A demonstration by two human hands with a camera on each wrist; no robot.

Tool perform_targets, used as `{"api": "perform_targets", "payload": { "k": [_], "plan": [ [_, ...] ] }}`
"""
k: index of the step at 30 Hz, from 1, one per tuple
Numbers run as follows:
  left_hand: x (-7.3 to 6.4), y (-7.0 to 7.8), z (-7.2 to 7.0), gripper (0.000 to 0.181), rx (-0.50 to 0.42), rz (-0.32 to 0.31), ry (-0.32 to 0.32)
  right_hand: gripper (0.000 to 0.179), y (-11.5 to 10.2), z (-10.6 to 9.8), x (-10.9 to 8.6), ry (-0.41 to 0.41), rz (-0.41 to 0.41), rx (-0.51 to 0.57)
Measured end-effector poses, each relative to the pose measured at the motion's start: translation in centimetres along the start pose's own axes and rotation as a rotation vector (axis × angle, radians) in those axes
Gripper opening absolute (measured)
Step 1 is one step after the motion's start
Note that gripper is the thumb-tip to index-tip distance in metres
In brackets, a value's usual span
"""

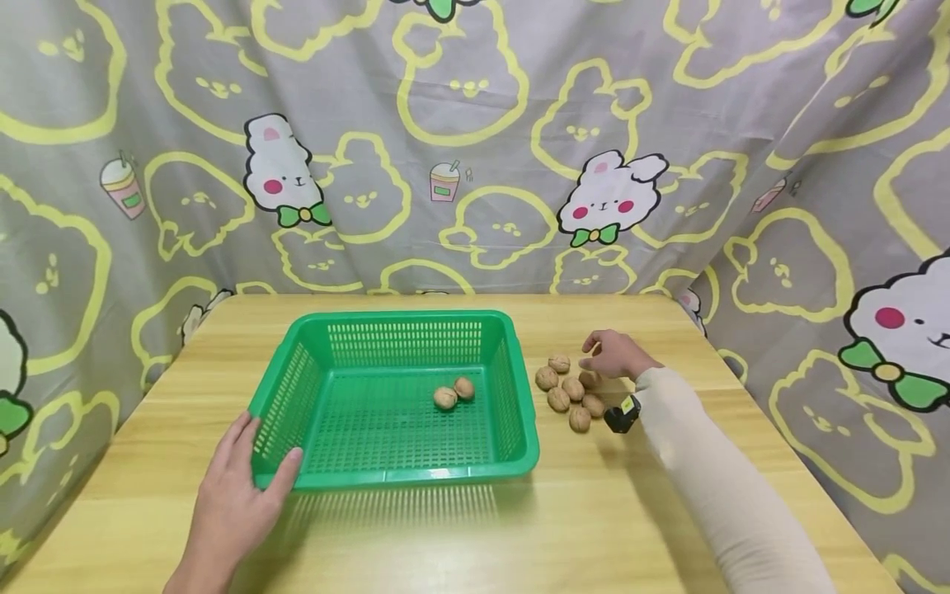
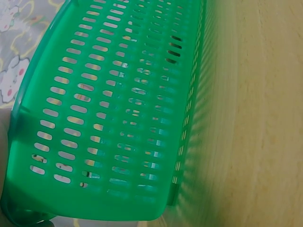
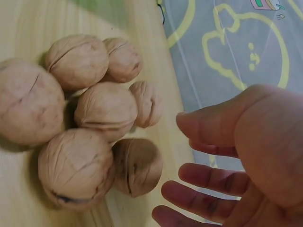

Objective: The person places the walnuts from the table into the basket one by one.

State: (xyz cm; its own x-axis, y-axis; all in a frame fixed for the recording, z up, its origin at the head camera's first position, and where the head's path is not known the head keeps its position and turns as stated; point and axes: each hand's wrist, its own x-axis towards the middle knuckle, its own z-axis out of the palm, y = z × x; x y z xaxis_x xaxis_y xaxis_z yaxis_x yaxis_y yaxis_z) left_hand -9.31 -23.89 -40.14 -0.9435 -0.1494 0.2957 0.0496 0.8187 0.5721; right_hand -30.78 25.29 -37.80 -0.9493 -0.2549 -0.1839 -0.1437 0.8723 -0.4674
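Observation:
Two walnuts [image 1: 445, 398] lie inside a green plastic basket [image 1: 386, 477], toward its right side. My left hand [image 1: 241, 487] rests on the basket's front left corner, fingers along the rim and thumb over the front edge. To the right of the basket, several walnuts [image 1: 572, 389] sit in a loose cluster on the table. Just beyond the cluster's right side is my right hand [image 1: 618, 355], its fingers loosely bent. In the right wrist view, nothing is between its thumb and fingers, and the nearest walnut [image 3: 137, 166] is a little apart from the fingertips.
The wooden table [image 1: 594, 520] carries the basket and the walnuts. A grey curtain [image 1: 475, 223] with yellow outlines and white cartoon animals hangs behind the table and along both sides. The basket's slotted side wall [image 2: 109, 113] fills much of the left wrist view.

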Motion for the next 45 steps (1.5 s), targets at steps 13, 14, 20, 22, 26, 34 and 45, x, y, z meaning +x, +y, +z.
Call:
{"api": "perform_targets", "payload": {
  "k": [13, 14, 20, 22, 26, 34, 45],
  "plan": [
    [-0.5, 0.1, 0.2, 0.078, 0.005, -0.032, -0.023, 0.036, 1.7, 1.6, -0.6, -0.133, 0.033, 0.106],
    [-0.6, 0.1, 0.2, 0.078, 0.004, -0.034, -0.026, 0.036, 1.8, 1.7, -0.6, -0.138, 0.037, 0.112],
    [-0.5, 0.3, 0.2, 0.079, 0.000, -0.040, -0.044, 0.034, 2.1, 2.1, -0.8, -0.144, 0.066, 0.114],
    [-0.4, 0.2, 0.3, 0.079, 0.002, -0.035, -0.040, 0.034, 2.0, 2.2, -0.8, -0.141, 0.058, 0.104],
    [-0.3, 0.1, 0.2, 0.078, 0.002, -0.020, -0.026, 0.029, 1.8, 2.0, -0.8, -0.133, 0.032, 0.083],
    [-0.1, 0.2, 0.2, 0.077, -0.003, 0.000, -0.002, 0.024, 1.7, 1.6, -0.7, -0.103, 0.013, 0.099],
    [0.0, 0.2, 0.2, 0.076, 0.001, 0.002, 0.020, 0.026, 1.8, 1.3, 0.1, -0.020, 0.022, 0.127]
  ]
}}
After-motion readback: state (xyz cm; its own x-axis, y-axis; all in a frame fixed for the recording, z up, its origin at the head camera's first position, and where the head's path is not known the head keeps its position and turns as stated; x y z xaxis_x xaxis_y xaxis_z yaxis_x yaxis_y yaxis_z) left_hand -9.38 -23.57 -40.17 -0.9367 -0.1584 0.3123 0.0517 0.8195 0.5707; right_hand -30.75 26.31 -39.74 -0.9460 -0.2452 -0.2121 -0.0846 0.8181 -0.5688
